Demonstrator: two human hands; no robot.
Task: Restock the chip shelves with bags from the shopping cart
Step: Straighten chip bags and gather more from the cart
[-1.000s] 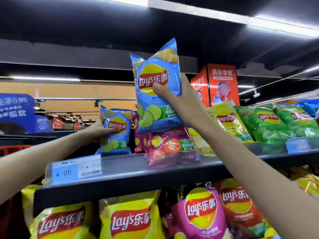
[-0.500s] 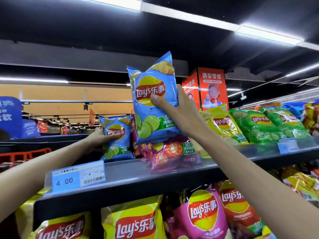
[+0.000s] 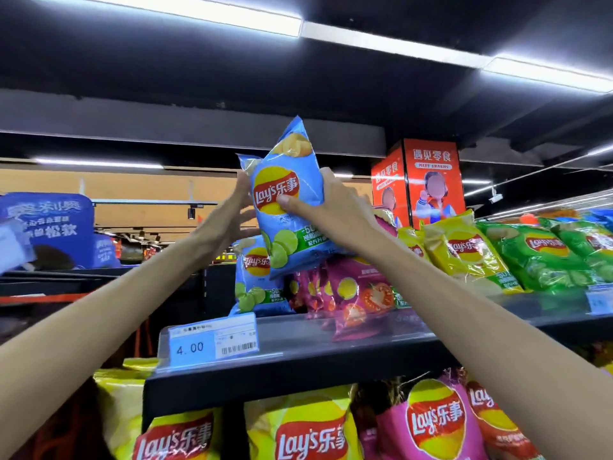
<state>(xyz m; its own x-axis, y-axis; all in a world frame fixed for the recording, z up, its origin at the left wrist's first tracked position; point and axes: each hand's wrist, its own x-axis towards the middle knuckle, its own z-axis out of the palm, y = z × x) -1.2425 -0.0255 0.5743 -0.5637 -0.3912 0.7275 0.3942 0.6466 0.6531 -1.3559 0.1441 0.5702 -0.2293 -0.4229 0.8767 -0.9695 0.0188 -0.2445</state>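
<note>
The right hand (image 3: 326, 212) is gripping a blue lime-flavour chip bag (image 3: 287, 200) from its 3 o'clock side, thumb pressing across the front just under the logo and fingers wrapping behind. The left hand (image 3: 229, 215) is reaching in at the bag's 9 o'clock edge with fingers spread; they are blurring, so whether they are touching the bag or only nearing it is hard to say. The bag is hanging upright above the top shelf (image 3: 331, 351), its lower edge overlapping a matching blue bag (image 3: 255, 277) that is standing on the shelf at about 7 o'clock from it. Just to 3 o'clock of that standing bag, pink tomato bags (image 3: 358, 293) are leaning forward, and yellow bags (image 3: 464, 250) are lying further along at 3 o'clock.

The step in hand looks to be seating this bag in the blue row. To do it well, the person is probably best lowering it straight down in front of or behind its twin, logo facing out, while the left hand is steadying the standing bag so it is not toppling. A light grip is sparing the chips, and the slumping pink bags may be crowding the slot.
</note>
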